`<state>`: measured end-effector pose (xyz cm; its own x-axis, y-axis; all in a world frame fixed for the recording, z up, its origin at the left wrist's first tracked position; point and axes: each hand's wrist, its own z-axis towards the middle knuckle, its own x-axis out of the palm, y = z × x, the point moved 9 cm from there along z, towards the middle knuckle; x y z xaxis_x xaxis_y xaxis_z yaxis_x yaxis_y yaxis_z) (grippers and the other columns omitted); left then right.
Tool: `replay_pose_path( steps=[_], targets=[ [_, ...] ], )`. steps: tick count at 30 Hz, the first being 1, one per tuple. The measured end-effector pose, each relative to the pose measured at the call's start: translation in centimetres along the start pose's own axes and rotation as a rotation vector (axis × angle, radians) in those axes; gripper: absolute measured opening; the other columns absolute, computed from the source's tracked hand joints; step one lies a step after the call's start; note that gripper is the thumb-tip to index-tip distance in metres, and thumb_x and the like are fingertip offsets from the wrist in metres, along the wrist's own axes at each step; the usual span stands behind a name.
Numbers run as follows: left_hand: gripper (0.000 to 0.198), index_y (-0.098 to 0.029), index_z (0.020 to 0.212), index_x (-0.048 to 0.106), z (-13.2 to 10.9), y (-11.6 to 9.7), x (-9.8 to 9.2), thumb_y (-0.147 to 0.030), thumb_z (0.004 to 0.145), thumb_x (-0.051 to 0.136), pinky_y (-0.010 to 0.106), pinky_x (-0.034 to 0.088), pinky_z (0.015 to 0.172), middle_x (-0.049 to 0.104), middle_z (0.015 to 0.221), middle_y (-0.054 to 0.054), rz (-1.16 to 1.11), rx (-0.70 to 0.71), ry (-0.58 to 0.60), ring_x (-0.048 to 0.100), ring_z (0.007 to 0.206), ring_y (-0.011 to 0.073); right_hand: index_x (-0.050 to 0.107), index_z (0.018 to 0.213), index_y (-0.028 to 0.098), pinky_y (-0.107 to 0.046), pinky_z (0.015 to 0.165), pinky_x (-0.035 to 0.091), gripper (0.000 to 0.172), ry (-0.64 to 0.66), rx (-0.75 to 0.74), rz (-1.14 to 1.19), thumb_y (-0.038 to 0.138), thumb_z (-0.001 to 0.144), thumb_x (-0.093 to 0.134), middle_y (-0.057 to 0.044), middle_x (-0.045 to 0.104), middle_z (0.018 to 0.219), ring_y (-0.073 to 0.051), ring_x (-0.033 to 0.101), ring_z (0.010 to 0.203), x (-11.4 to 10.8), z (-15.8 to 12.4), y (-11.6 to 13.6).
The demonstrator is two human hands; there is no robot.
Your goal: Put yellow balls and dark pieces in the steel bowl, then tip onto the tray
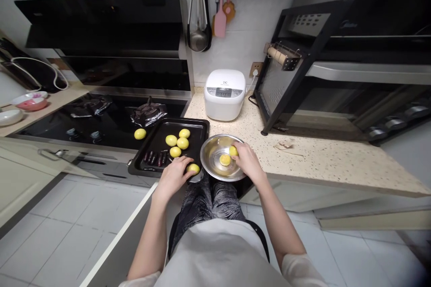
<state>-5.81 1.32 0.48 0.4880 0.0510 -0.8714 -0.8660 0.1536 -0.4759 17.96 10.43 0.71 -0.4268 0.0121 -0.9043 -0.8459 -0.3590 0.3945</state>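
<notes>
My left hand (174,175) is closed around a yellow lemon (193,169) at the near right corner of a black baking tray (198,126). My right hand (248,163) grips another lemon (233,150) inside the rim of a steel bowl (208,161). Lower in that bowl lies a yellow lemon piece (225,159), seemingly with a cut face. Several whole lemons (182,143) rest in the tray, beside a row of dark, glossy, elongated pieces (153,158). One more lemon (140,133) sits on the black stove, left of the tray.
A white rice cooker (225,95) stands behind the bowl. To the right, a black rack (274,71) holds an oven (363,103). Stove burners (148,112) lie behind the tray. A pink spatula (220,22) and a ladle (198,39) hang on the wall. Bowls (32,102) stand far left.
</notes>
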Motion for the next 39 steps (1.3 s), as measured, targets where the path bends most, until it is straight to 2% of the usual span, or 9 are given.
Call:
replay_pose_path(
  steps=[5,10,15,19,22,25,32,39],
  targets=[
    [0.028,-0.022,0.120,0.071,0.8,-0.2,1.5,-0.036,0.095,0.067,0.039,0.054,0.098,0.073,0.118,0.010,-0.092,0.043,0.064,0.069,0.111,0.0284,0.069,0.122,0.017,-0.038,0.102,0.050,0.039,0.024,-0.007,-0.009,0.003,0.085,0.067,-0.014,0.072,0.122,-0.028,0.066,0.118,0.4,0.3,0.0],
    [0.021,-0.020,0.110,0.072,1.2,-0.4,1.5,-0.033,0.094,0.069,0.039,0.054,0.093,0.073,0.106,0.009,-0.178,0.079,0.090,0.069,0.099,0.0266,0.068,0.127,0.016,-0.039,0.107,0.048,0.045,0.029,-0.025,0.044,0.002,0.085,0.066,-0.013,0.071,0.126,-0.027,0.064,0.122,0.3,0.1,-0.1],
    [0.023,-0.020,0.113,0.067,1.1,0.1,-0.8,-0.033,0.095,0.068,0.042,0.056,0.096,0.071,0.114,0.009,-0.244,0.025,-0.099,0.068,0.107,0.0269,0.067,0.128,0.015,-0.039,0.106,0.049,0.046,0.016,-0.029,0.095,-0.001,0.085,0.062,-0.014,0.071,0.128,-0.027,0.065,0.122,0.0,-0.1,-0.3],
    [0.025,-0.022,0.117,0.064,1.2,-1.5,-2.0,-0.036,0.096,0.067,0.038,0.060,0.092,0.065,0.120,0.009,-0.382,0.071,-0.226,0.065,0.111,0.0249,0.068,0.128,0.018,-0.040,0.107,0.049,0.048,-0.001,-0.034,0.112,-0.001,0.084,0.063,-0.014,0.072,0.129,-0.027,0.066,0.122,-0.1,-0.2,-0.3],
    [0.027,-0.022,0.120,0.064,2.0,-3.2,-1.4,-0.034,0.096,0.068,0.036,0.061,0.094,0.060,0.123,0.009,-0.484,0.137,-0.226,0.063,0.115,0.0233,0.069,0.128,0.018,-0.043,0.110,0.049,0.047,-0.018,-0.028,0.121,0.000,0.085,0.063,-0.014,0.072,0.131,-0.028,0.066,0.125,-0.1,-0.3,-0.3],
    [0.030,-0.022,0.125,0.066,3.4,-4.5,-0.5,-0.031,0.096,0.068,0.037,0.060,0.097,0.057,0.120,0.010,-0.480,0.181,-0.203,0.061,0.115,0.0234,0.069,0.129,0.019,-0.045,0.112,0.049,0.047,-0.045,-0.046,0.134,0.000,0.087,0.059,-0.013,0.072,0.132,-0.028,0.065,0.126,-0.3,-0.3,-0.1],
    [0.023,-0.020,0.116,0.066,6.2,-6.5,1.0,-0.023,0.093,0.069,0.041,0.055,0.102,0.058,0.116,0.009,-0.361,0.255,-0.175,0.063,0.111,0.0254,0.066,0.135,0.019,-0.045,0.114,0.048,0.051,-0.012,-0.171,0.128,-0.001,0.090,0.052,-0.013,0.067,0.138,-0.026,0.059,0.134,-0.5,-0.3,1.0],
    [0.025,-0.021,0.117,0.057,7.5,-7.1,3.3,-0.013,0.094,0.062,0.040,0.058,0.094,0.058,0.120,0.009,-0.134,0.230,-0.094,0.067,0.103,0.0250,0.065,0.136,0.018,-0.045,0.109,0.052,0.045,-0.027,-0.165,0.095,0.006,0.099,0.045,-0.014,0.067,0.135,-0.027,0.062,0.128,-0.1,-1.6,1.3]
  ],
)
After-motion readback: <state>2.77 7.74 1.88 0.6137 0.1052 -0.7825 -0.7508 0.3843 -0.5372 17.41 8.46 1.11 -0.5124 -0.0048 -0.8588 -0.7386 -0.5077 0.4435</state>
